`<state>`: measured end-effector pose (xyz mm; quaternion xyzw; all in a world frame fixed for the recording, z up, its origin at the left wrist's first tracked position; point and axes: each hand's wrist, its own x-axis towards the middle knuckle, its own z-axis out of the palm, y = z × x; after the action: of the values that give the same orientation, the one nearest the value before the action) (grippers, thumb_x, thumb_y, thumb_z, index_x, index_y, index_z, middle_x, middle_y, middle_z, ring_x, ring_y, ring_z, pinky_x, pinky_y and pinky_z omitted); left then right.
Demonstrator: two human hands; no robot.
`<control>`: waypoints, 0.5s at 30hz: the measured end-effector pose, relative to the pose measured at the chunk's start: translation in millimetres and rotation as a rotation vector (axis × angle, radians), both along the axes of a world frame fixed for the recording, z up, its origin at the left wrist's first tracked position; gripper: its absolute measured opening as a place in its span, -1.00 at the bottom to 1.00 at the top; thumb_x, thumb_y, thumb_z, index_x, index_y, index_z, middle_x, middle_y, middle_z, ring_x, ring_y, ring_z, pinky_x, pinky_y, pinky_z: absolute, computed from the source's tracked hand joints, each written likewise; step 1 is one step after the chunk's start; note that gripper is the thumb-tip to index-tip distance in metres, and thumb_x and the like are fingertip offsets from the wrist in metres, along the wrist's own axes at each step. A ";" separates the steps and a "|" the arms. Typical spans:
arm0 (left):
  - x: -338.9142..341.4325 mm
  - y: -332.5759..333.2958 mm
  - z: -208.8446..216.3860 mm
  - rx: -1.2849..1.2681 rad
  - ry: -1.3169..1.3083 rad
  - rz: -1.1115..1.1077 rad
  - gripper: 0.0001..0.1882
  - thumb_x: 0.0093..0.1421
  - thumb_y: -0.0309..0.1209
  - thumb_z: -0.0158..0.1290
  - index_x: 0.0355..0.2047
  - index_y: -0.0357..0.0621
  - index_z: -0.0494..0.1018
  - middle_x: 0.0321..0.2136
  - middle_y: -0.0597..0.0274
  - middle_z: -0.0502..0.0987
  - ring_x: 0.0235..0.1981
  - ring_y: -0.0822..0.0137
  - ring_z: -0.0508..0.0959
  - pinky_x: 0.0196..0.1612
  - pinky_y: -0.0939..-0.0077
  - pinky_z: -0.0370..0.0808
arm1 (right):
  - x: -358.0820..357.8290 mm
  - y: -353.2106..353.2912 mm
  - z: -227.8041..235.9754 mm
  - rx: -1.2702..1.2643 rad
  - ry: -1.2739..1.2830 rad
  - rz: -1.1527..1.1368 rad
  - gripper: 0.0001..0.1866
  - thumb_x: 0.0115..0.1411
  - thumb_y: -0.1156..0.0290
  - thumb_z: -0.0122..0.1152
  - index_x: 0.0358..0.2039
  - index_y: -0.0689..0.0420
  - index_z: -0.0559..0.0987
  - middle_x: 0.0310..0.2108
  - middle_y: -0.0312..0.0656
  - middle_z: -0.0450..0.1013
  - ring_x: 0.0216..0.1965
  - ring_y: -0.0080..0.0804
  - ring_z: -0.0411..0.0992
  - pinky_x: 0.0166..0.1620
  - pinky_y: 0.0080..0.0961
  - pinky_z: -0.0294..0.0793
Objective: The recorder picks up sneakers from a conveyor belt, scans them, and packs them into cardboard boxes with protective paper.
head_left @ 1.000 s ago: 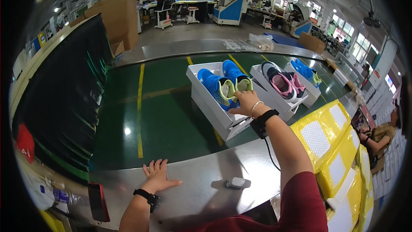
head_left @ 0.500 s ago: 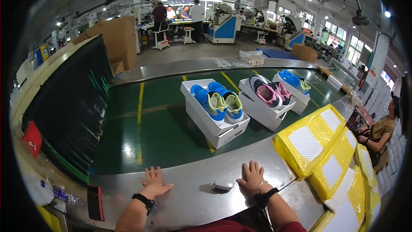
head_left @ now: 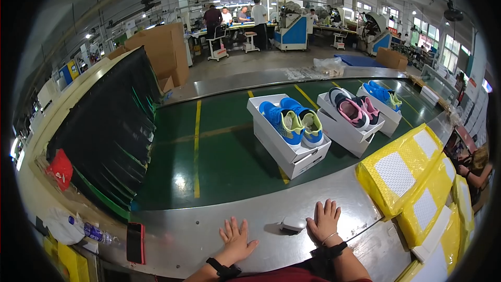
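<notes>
My left hand (head_left: 237,240) lies palm down on the steel edge of the conveyor table (head_left: 203,243), its fingers spread and nothing in it. My right hand (head_left: 325,222) also rests flat with fingers apart, just right of a small pale device (head_left: 293,225) on the steel. Beyond them, on the green belt (head_left: 224,151), a white shoebox (head_left: 308,163) holds a pair of blue shoes (head_left: 295,124) with lime linings. Farther right, a second box (head_left: 360,146) carries dark shoes with pink trim (head_left: 355,109), and a third box (head_left: 390,121) has blue shoes (head_left: 383,95).
Yellow plastic-wrapped packs (head_left: 399,169) are stacked at my right. A red-edged phone (head_left: 135,243) and a bottle (head_left: 96,232) lie at the left. Black strip curtains (head_left: 104,136) cover an opening at the belt's left end. A person (head_left: 477,169) sits at far right.
The view has turned left, so the scene sits farther right in the picture. My left hand has slid slightly right and nearer to me. The boxes keep their places on the belt.
</notes>
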<state>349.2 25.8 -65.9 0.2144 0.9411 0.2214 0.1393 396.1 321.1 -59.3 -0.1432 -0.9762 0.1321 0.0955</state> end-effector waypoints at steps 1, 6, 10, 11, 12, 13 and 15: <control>-0.5 -0.4 0.4 -0.006 0.003 0.001 -0.07 0.10 0.13 -0.12 0.24 -0.28 -0.18 0.20 -0.49 -0.35 0.21 -0.44 -0.42 0.10 -0.34 -0.50 | -1.1 -1.6 -0.4 -0.002 -0.003 -0.001 -0.24 0.03 -0.03 0.01 0.14 0.23 0.18 0.17 0.33 -0.03 0.24 0.29 -0.19 0.20 0.17 -0.31; -2.5 -3.8 -0.7 0.023 -0.004 0.007 -0.07 0.09 0.13 -0.12 0.24 -0.27 -0.18 0.20 -0.49 -0.36 0.21 -0.44 -0.43 0.10 -0.34 -0.50 | -5.3 -6.4 -1.3 0.002 0.032 -0.008 -0.24 0.00 0.01 0.06 0.12 0.22 0.18 0.17 0.33 -0.03 0.23 0.28 -0.18 0.20 0.16 -0.31; -11.8 -14.4 2.6 0.036 0.065 -0.014 -0.12 0.07 0.11 -0.07 0.21 -0.23 -0.05 0.19 -0.40 -0.22 0.21 -0.39 -0.29 0.11 -0.32 -0.42 | -17.5 -3.0 10.9 0.042 0.038 0.037 -0.33 -0.02 0.07 0.12 0.05 0.21 0.28 0.12 0.26 0.07 0.18 0.21 -0.04 0.19 0.08 -0.16; -19.3 -19.7 7.5 0.035 0.130 -0.059 -0.18 0.07 0.09 -0.05 0.19 -0.22 0.05 0.19 -0.36 -0.12 0.22 -0.32 -0.19 0.13 -0.28 -0.37 | -26.3 6.0 16.8 -0.067 0.065 0.099 -0.42 -0.02 0.12 0.14 -0.03 0.20 0.36 0.05 0.20 0.16 0.11 0.15 0.06 0.16 0.00 -0.05; -28.0 -28.2 6.3 0.039 0.128 -0.057 -0.18 0.07 0.09 -0.05 0.19 -0.22 0.05 0.19 -0.36 -0.12 0.22 -0.32 -0.19 0.13 -0.28 -0.37 | -31.8 13.8 17.4 -0.177 0.093 0.163 -0.51 -0.03 0.17 0.16 -0.12 0.20 0.43 -0.01 0.15 0.24 0.05 0.09 0.15 0.12 -0.07 0.07; -42.7 -36.8 2.8 0.089 0.171 -0.069 -0.28 0.07 0.01 0.00 0.09 -0.25 0.17 0.12 -0.24 0.05 0.17 -0.17 0.00 0.13 -0.16 -0.17 | -37.7 20.6 11.6 -0.173 0.097 0.164 -0.51 -0.03 0.17 0.16 -0.12 0.20 0.43 -0.01 0.15 0.24 0.05 0.09 0.15 0.12 -0.07 0.07; -61.0 -39.1 15.7 0.141 0.220 -0.080 -0.39 0.07 -0.07 0.05 -0.01 -0.28 0.29 0.05 -0.12 0.21 0.11 -0.03 0.18 0.12 -0.04 0.03 | -53.1 36.0 -3.7 -0.314 0.399 0.045 -0.70 -0.02 0.29 0.16 -0.29 0.18 0.51 -0.17 0.03 0.36 -0.07 -0.02 0.26 0.01 -0.21 0.22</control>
<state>288.2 -13.3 -50.2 0.2840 0.9235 0.2564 0.0289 343.0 357.1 -62.9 -0.1058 -0.9084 0.3096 0.2601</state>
